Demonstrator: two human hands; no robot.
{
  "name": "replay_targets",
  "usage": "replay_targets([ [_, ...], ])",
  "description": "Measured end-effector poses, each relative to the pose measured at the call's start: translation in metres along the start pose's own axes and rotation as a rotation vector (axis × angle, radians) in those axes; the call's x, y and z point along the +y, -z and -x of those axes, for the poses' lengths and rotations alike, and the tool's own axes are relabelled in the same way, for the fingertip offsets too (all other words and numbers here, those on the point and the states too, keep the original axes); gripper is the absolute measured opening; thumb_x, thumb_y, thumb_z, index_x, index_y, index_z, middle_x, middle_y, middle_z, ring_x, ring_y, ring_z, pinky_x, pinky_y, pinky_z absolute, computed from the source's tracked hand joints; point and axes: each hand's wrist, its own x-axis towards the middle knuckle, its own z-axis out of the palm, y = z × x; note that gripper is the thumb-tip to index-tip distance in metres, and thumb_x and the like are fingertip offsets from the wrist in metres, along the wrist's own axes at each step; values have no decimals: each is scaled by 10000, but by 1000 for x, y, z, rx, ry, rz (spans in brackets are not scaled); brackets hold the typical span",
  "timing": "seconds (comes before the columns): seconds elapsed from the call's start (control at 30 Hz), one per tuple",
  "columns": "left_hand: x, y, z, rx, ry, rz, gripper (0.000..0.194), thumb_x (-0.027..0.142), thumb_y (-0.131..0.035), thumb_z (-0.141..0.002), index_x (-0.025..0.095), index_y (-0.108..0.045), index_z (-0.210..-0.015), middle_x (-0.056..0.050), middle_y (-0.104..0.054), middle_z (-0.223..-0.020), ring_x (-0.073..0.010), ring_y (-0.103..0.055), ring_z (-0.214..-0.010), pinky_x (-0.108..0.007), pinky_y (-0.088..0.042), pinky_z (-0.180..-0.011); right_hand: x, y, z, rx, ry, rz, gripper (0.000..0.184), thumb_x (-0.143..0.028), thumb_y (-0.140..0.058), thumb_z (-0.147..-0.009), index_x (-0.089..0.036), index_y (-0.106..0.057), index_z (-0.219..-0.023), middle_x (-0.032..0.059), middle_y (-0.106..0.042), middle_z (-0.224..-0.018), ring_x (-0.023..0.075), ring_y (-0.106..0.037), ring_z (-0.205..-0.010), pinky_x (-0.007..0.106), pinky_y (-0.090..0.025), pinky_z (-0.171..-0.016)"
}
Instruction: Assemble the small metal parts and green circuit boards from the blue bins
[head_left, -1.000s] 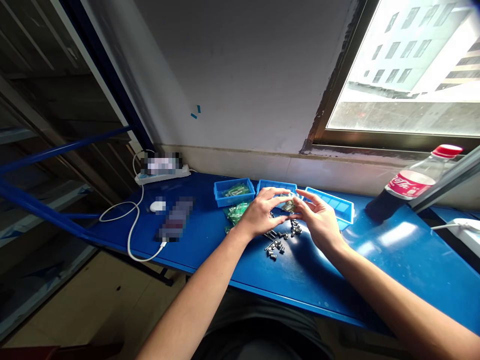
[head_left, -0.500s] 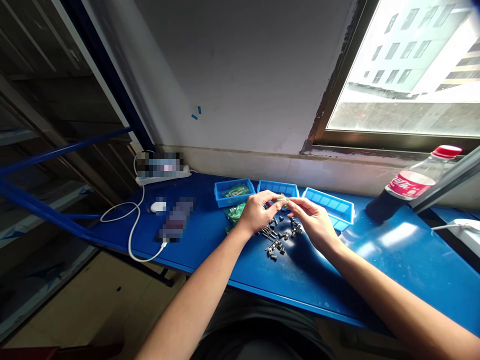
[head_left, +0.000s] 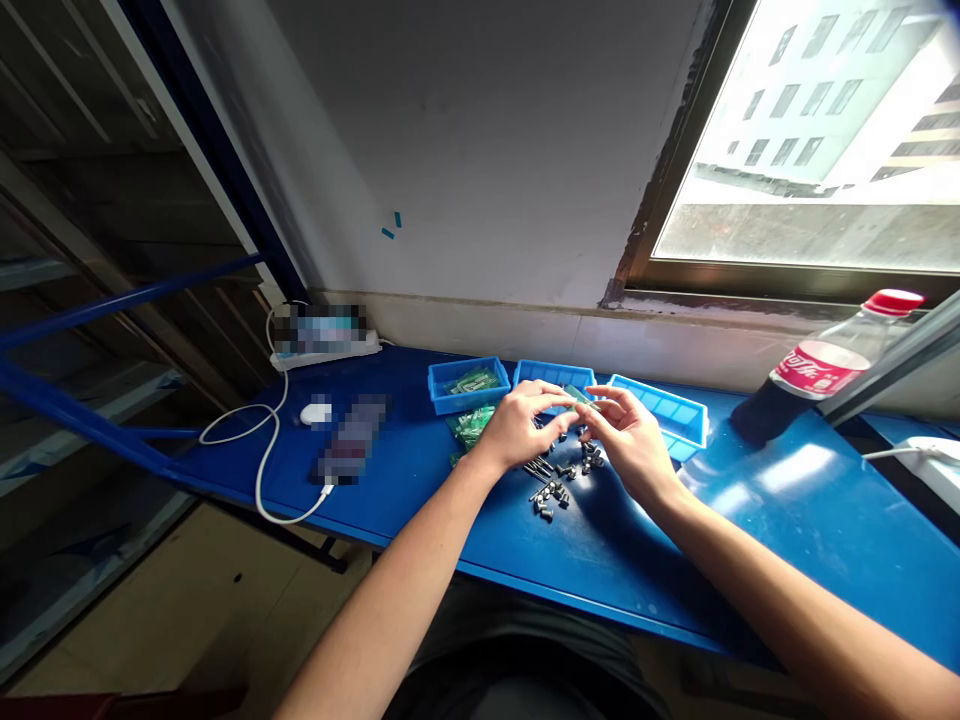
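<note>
In front of me both hands hold a small, thin green piece (head_left: pixel 580 396), too small to name more exactly. My left hand (head_left: pixel 517 425) is closed at its left end, the thumb and fingertips near each other. Closing on it from the other side, my right hand (head_left: pixel 628 440) pinches it between thumb and fingers. Below the hands, loose metal screws (head_left: pixel 551 493) lie on the blue table (head_left: pixel 420 500), some thin and long, others short and thick. Beside my left wrist is a heap of green pieces with a plastic sheen (head_left: pixel 470 427), partly covered by the hand.
Three blue bins stand in a row: the left bin (head_left: pixel 444 402) holds green pieces, then a middle bin (head_left: pixel 555 372) and a right bin (head_left: pixel 694 425). A cola bottle (head_left: pixel 817 370) leans at right. A white cable (head_left: pixel 262 480), blurred phone (head_left: pixel 352 440) and power strip (head_left: pixel 330 353) lie left.
My fingers have opened slightly around the green piece, so more of it shows. The right fingers have lifted and spread a little. The screws and bins stay where they were.
</note>
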Motion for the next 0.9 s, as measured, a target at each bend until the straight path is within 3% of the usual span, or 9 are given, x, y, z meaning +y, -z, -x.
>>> replay_targets([
  [0.1, -2, -1, 0, -41, 11, 55, 356, 312, -839, -890, 200, -775, -1222, -110, -767, -1261, -271, -723, -1181, -414, -604, -1042, -5, -2, 3, -47, 17, -6, 423, -582, -766, -924, -284, -719, -1220, 62, -795, -1087, 256, -756, -1003, 409, -622, -885],
  [0.17, -2, -1, -1, -12, 55, 82, 266, 263, -790, -926, 200, -781, -1185, -96, -786, -1214, -251, -743, -1129, -386, -624, -978, -7, -3, 3, -70, 20, -8, 402, -585, -715, -959, -298, -736, -1240, 68, -792, -1157, 271, -745, -1066, 429, -621, -914],
  [0.3, 1, 1, -2, 57, 153, 107, 141, 236, -714, -981, 205, -801, -1087, -65, -819, -1103, -215, -772, -1006, -346, -635, -898, -4, -1, 2, -60, 18, 109, 426, -602, -728, -935, -294, -763, -1228, 67, -795, -1105, 260, -737, -920, 395, -607, -768],
  [0.47, 7, 2, -1, 32, 251, 168, 261, 196, -727, -950, 211, -761, -1208, -37, -822, -1020, -178, -775, -875, -303, -642, -820, -2, 1, 0, -47, 51, 169, 423, -611, -814, -861, -259, -788, -1096, 65, -786, -1075, 250, -726, -953, 379, -584, -815],
  [0.57, 5, 0, 0, 25, 278, 180, 311, 221, -731, -955, 219, -727, -1266, -34, -812, -1006, -169, -765, -848, -304, -646, -807, -3, 0, 1, -77, 7, 95, 422, -607, -837, -842, -246, -785, -1053, 70, -795, -1049, 230, -723, -861, 360, -583, -736],
  [0.73, 2, 1, -1, 99, 176, 122, 370, 200, -790, -911, 207, -715, -1273, -93, -751, -1207, -197, -745, -1008, -299, -648, -795, -2, -1, 1, -12, -8, 44, 397, -575, -872, -820, -242, -760, -1006, 54, -774, -963, 201, -696, -752, 342, -580, -670],
  [0.83, 4, 3, -1, 74, 69, 51, 281, 255, -831, -893, 213, -780, -1167, -100, -726, -1235, -230, -725, -1110, -357, -644, -914, -1, 0, 0, 24, -8, 12, 480, -550, -891, -810, -271, -707, -1156, 23, -765, -928, 193, -695, -687, 368, -596, -685],
  [0.9, 5, 2, 0, 21, 22, 44, 317, 319, -867, -869, 221, -799, -1162, -101, -730, -1257, -259, -706, -1195, -414, -611, -1039, -2, 0, 0, 23, -15, -25, 570, -548, -880, -826, -293, -656, -1284, 17, -771, -926, 221, -733, -746, 397, -616, -739],
])
